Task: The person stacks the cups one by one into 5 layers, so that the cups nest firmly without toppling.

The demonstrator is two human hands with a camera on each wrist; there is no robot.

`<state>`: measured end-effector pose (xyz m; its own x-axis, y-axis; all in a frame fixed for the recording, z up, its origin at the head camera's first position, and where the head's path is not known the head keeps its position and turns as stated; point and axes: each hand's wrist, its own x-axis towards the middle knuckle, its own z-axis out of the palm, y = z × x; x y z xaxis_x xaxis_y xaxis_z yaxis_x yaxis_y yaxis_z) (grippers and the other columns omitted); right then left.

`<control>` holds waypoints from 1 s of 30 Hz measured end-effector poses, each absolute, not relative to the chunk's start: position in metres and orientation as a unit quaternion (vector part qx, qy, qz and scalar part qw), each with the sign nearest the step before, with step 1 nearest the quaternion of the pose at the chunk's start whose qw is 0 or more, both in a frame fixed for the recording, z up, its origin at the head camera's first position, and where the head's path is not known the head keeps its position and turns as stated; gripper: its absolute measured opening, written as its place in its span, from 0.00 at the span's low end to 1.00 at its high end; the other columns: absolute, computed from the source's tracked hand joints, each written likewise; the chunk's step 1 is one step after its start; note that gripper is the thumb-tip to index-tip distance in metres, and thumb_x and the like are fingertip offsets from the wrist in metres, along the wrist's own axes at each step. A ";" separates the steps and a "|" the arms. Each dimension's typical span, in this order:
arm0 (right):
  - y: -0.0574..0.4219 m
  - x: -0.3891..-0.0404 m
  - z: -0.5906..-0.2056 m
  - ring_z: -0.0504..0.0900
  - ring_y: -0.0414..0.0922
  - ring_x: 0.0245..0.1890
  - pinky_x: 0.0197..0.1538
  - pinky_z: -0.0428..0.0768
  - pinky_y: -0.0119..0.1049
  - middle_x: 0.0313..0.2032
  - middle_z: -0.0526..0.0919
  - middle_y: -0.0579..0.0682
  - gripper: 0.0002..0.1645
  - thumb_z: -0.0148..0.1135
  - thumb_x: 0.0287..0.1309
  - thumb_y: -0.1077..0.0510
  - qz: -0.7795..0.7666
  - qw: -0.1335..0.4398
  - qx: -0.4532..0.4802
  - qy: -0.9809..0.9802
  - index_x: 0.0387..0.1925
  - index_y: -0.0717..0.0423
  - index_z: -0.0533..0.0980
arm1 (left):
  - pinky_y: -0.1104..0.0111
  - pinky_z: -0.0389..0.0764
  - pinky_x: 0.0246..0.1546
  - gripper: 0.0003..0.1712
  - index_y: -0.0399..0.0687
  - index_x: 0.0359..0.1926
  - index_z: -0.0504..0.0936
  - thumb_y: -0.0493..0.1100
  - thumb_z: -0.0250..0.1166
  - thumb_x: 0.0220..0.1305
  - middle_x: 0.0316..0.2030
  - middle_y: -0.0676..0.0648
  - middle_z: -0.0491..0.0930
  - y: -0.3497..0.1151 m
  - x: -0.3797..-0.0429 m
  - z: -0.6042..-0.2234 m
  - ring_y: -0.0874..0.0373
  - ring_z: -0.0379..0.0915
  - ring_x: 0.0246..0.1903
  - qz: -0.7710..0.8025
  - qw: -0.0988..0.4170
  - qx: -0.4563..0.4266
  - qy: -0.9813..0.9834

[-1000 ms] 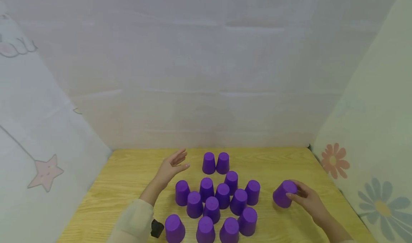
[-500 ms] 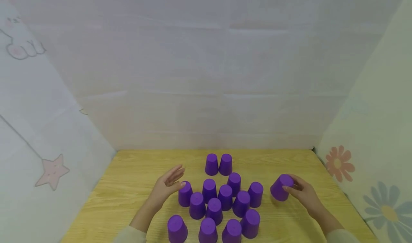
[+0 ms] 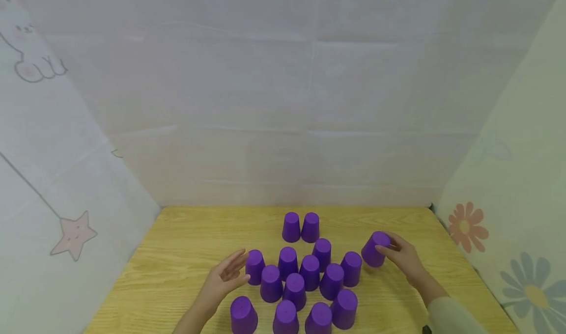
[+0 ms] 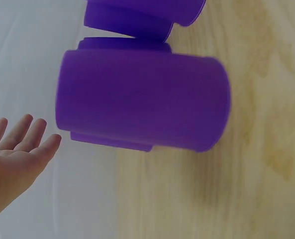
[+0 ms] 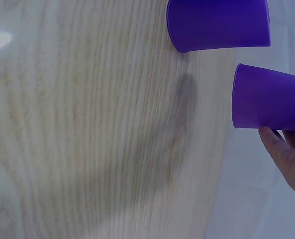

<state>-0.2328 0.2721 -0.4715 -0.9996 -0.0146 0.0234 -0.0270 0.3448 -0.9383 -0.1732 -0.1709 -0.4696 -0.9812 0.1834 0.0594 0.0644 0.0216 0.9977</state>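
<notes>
My right hand point(image 3: 401, 259) holds an upside-down purple cup point(image 3: 374, 250) between thumb and fingers, slightly tilted, to the right of the other cups. In the right wrist view this held cup point(image 5: 271, 99) shows above the wood with the thumb along its side. My left hand point(image 3: 219, 285) has its fingers loosely extended with nothing in them, beside the leftmost cup point(image 3: 255, 267) of the middle group. The left wrist view shows that hand point(image 4: 18, 159) palm up near a large purple cup point(image 4: 142, 99).
Several more purple cups stand upside down on the wooden table point(image 3: 146, 275): a pair at the back point(image 3: 291, 227), a cluster in the middle point(image 3: 310, 272), and a front row point(image 3: 285, 318). Pale cloth walls point(image 3: 283, 103) with printed drawings enclose the table on the back and sides.
My right hand has carried its cup leftward and farther back, closer to the cluster. The left hand has come back toward the front and slightly left. The standing cups keep their arrangement.
</notes>
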 end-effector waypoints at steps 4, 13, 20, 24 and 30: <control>0.266 -0.244 -0.472 0.67 0.59 0.50 0.49 0.69 0.46 0.51 0.67 0.64 0.34 0.61 0.49 0.51 0.572 0.000 0.009 -0.820 0.56 0.62 0.63 | 0.60 0.58 0.54 0.36 0.36 0.60 0.57 0.34 0.62 0.50 0.56 0.35 0.61 -0.170 -0.163 -0.475 0.46 0.57 0.55 0.706 0.046 0.083 0.701; 0.256 -0.262 -0.472 0.65 0.60 0.51 0.50 0.66 0.50 0.52 0.66 0.64 0.35 0.60 0.50 0.50 0.562 -0.004 0.021 -0.827 0.57 0.61 0.61 | 0.53 0.54 0.54 0.38 0.34 0.61 0.54 0.35 0.61 0.51 0.58 0.35 0.58 -0.168 -0.148 -0.490 0.50 0.57 0.56 0.692 0.058 0.114 0.710; 0.244 -0.274 -0.474 0.67 0.60 0.49 0.50 0.67 0.49 0.50 0.68 0.65 0.35 0.63 0.47 0.53 0.576 -0.002 0.019 -0.817 0.55 0.63 0.63 | 0.75 0.60 0.52 0.39 0.29 0.60 0.53 0.32 0.62 0.49 0.57 0.31 0.55 -0.166 -0.141 -0.502 0.68 0.58 0.53 0.681 0.066 0.134 0.717; 0.238 -0.278 -0.477 0.67 0.59 0.50 0.50 0.66 0.50 0.50 0.68 0.65 0.34 0.62 0.48 0.53 0.580 -0.004 0.015 -0.815 0.55 0.63 0.64 | 0.76 0.63 0.48 0.40 0.29 0.61 0.52 0.33 0.63 0.50 0.57 0.28 0.54 -0.166 -0.136 -0.508 0.73 0.57 0.51 0.685 0.070 0.132 0.713; 0.231 -0.285 -0.480 0.67 0.56 0.50 0.48 0.69 0.47 0.50 0.69 0.64 0.34 0.62 0.48 0.53 0.574 -0.001 0.004 -0.819 0.55 0.64 0.64 | 0.74 0.66 0.47 0.41 0.31 0.61 0.52 0.35 0.63 0.49 0.57 0.28 0.53 -0.166 -0.131 -0.516 0.70 0.61 0.49 0.684 0.078 0.121 0.715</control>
<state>-0.2855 0.2308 -0.4796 -1.0000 -0.0083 0.0033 -0.0059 0.3401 -0.9404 -0.1306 -0.1665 -0.5159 -0.9586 0.2795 0.0545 0.0670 0.0351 0.9971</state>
